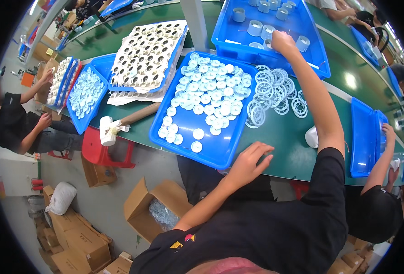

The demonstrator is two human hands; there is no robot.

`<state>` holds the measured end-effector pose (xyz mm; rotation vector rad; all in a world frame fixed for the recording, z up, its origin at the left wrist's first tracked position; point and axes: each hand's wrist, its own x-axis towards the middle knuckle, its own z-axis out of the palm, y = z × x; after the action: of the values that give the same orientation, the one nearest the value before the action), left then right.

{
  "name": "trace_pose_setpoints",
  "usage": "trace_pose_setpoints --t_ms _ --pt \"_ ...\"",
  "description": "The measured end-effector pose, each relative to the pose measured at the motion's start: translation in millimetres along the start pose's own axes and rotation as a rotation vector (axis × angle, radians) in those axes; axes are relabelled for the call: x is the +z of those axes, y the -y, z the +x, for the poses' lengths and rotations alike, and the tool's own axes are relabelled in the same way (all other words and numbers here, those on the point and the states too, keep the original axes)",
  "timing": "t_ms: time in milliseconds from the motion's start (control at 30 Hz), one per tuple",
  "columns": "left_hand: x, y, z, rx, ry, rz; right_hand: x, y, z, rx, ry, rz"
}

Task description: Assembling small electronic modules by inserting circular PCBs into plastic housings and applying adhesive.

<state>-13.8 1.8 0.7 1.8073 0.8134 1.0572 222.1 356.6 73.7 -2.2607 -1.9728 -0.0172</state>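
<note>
The left hand [249, 164] is lying open near the surface's edge while the right hand [282, 42] is hanging over cylindrical cups [255, 28] in a far bin [233, 49].

Nearest, the left hand is spreading its fingers, holding nothing, just right of a blue tray [215, 148] that is sitting along the near edge of the green surface [298, 146]; a knock from that wrist could be spilling its discs [215, 96], which are mostly heaping toward the far half. Right of the tray, slotted rings [265, 89] are lying overlapped, and a low sweep of the right forearm could be scattering them. Farthest, the right hand's fingers are curling down among the cups; whether they are gripping one, I cannot tell. Careless lifting there could be toppling a neighbouring cup.
</note>
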Motion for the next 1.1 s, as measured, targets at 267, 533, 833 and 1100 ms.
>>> trace_pose_setpoints --t_ms 267,533,833,1100 --pt "-4 -5 0 -0.104 0.074 -0.180 -43 -13 -19 -0.033 -0.072 0.241" --pt "-19 -35 42 -0.573 0.052 -1.294 -136 -1 -212 -0.683 -0.215 0.573" --pt "10 -23 68 -0.658 0.146 -1.662 -135 -15 -292 -1.001 0.153 0.350" --pt "20 -58 66 -0.114 -0.036 0.552 -74 -19 -62 -0.345 -0.172 0.540"
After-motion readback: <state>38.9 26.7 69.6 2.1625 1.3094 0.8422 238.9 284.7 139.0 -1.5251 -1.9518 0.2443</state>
